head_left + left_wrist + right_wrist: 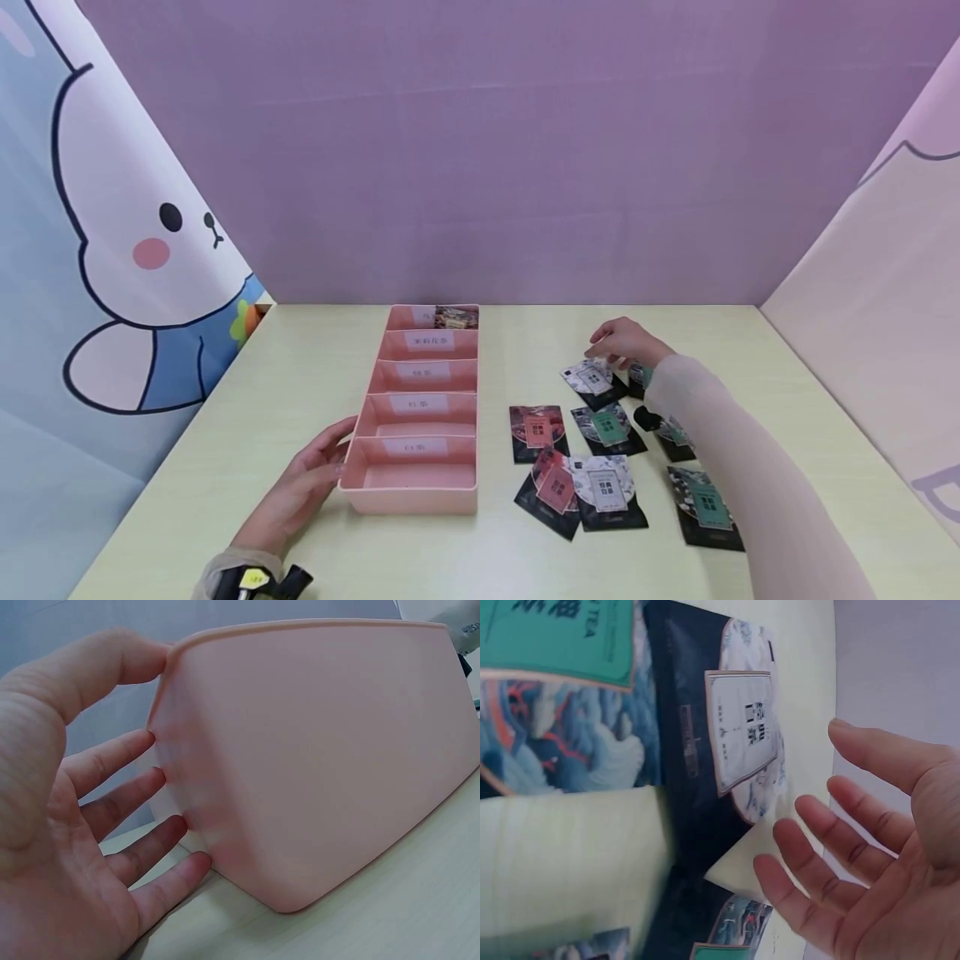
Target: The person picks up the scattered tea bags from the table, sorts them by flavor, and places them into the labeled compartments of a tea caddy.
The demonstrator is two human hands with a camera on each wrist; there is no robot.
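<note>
1. Right grip [630, 340]: spread, holding nothing, just beside the far white packet [594, 381].
2. Left grip [315, 471]: spread, fingertips against the box [408, 502], presumably steadying it.
3. Box: five labelled compartments [423, 476]; one packet [457, 318] in the farthest.
4. Surface [495, 558], right of box: two white, two red [537, 432], four green [609, 427]; face-up, likely for reading.

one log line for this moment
left hand: touching box; right hand: holding nothing, near far white packet; box: brown packet in farthest compartment
</note>
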